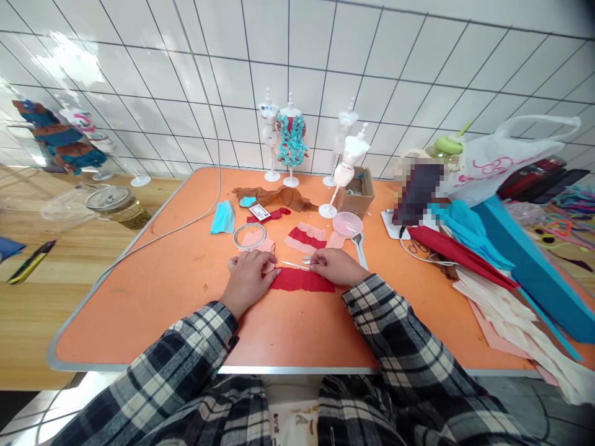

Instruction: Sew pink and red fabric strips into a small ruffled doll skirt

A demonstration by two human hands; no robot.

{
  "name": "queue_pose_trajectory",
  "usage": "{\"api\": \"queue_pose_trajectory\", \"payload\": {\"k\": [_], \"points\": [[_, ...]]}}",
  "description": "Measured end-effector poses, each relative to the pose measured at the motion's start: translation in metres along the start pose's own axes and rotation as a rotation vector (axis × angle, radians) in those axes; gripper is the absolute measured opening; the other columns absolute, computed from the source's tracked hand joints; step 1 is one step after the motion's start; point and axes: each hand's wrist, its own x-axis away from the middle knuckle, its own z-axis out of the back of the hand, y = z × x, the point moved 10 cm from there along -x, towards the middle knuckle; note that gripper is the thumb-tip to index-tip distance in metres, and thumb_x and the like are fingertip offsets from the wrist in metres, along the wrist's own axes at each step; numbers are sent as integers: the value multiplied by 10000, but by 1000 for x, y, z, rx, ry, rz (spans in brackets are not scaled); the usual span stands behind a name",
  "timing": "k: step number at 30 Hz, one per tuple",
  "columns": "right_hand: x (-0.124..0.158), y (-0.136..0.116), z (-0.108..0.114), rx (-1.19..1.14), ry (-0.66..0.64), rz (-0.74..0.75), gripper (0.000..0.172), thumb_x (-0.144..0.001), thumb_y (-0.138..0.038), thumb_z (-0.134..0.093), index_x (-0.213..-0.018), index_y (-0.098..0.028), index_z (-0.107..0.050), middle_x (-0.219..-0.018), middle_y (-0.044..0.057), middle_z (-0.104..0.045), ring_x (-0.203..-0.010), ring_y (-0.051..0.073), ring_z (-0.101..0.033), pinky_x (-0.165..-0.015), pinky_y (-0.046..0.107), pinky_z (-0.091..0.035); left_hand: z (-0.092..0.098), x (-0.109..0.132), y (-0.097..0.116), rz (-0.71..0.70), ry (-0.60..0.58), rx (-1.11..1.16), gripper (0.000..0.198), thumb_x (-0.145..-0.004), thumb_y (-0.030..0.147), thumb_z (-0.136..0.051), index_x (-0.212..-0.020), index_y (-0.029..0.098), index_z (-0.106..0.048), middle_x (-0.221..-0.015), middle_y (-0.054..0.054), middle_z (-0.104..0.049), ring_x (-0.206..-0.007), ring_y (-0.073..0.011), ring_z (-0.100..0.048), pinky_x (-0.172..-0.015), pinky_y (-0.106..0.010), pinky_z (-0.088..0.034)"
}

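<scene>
A strip of red fabric [302,280] lies on the orange table [186,297] right in front of me. My left hand [248,277] rests on the strip's left end, fingers curled down and pressing it. My right hand [335,267] sits at the strip's right end, its fingertips pinched together near small silver scissors [297,264] lying just beyond the fabric. I cannot make out whether the pinch holds a pin, a needle or the fabric edge.
Beyond my hands lie a tape ring [249,236], red-and-pink striped cloth [305,238], teal cloth [223,218], a pink bowl [347,223] and small white mannequins [290,139]. Stacked fabric sheets [493,291] and a plastic bag [506,161] fill the right side. A cable [186,226] crosses the left.
</scene>
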Motion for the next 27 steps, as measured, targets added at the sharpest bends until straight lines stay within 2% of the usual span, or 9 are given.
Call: {"api": "queue_pose_trajectory", "payload": {"k": [2,5,7,9,11,15,19,24,27], "points": [[3,-5,-3,-97,-29,29,112,-920,-285,-612,-891,-180,-641,-750,8,-638,-673,148,-581,-637,269,-413,6,2,-1,-7,18,20,211,-948,433,-632,-987,237,-700,-1045,-78,-753,-1030,-304,-622,-891,-469,-371],[9,-18,-5,-412,-109,117,199,-891,-377,-642,-904,-181,-611,-654,-32,-573,-587,126,-543,-588,252,-417,21,15,6,-70,81,24,243,-993,420,-569,-946,234,-719,-1007,-81,-759,-1037,-288,-635,-917,-457,-395],[13,-24,-3,-619,-139,170,303,-831,-457,-711,-882,-184,-591,-607,-53,-533,-551,114,-511,-557,243,-400,27,31,33,-298,120,-44,267,-1019,403,-544,-960,250,-755,-972,-73,-772,-983,-277,-650,-936,-466,-403],[16,-26,-3,-731,-148,196,396,-776,-525,-765,-863,-188,-575,-592,-65,-522,-531,103,-493,-540,237,-388,16,48,58,-500,50,-112,277,-1045,339,-510,-1063,254,-773,-1049,-77,-785,-1016,-271,-661,-934,-444,-431],[17,-24,-9,-789,-166,197,441,-750,-556,-787,-852,-190,-565,-591,-67,-532,-518,94,-484,-533,235,-379,3,58,73,-588,-25,-163,307,-1050,349,-517,-1204,222,-750,-1175,-103,-776,-1091,-286,-661,-956,-443,-444],[19,-10,-30,-767,-145,119,429,-733,-532,-802,-826,-189,-562,-586,-66,-537,-527,95,-489,-543,235,-375,-17,65,85,-627,-166,-188,332,-1062,348,-492,-1276,235,-720,-1300,-103,-741,-1165,-296,-657,-1050,-501,-401],[30,1,-42,-718,-147,55,359,-773,-483,-765,-828,-190,-565,-590,-61,-524,-540,110,-489,-546,242,-368,-18,71,88,-631,-197,-190,355,-1072,350,-468,-1342,260,-680,-1348,-90,-724,-1224,-295,-629,-1104,-518,-361],[37,-9,-20,-625,-69,115,261,-819,-425,-704,-846,-190,-593,-619,-48,-519,-575,123,-476,-586,264,-364,-6,71,77,-566,-140,-139,356,-1066,354,-480,-1341,234,-671,-1324,-106,-727,-1183,-276,-648,-1059,-466,-428],[32,-15,-15,-534,-106,115,182,-841,-348,-655,-801,-188,-580,-628,-49,-487,-591,121,-435,-601,264,-348,-4,75,69,-524,-103,-184,360,-1058,383,-488,-1296,204,-690,-1290,-129,-734,-1151,-293,-658,-1012,-460,-451]]}}
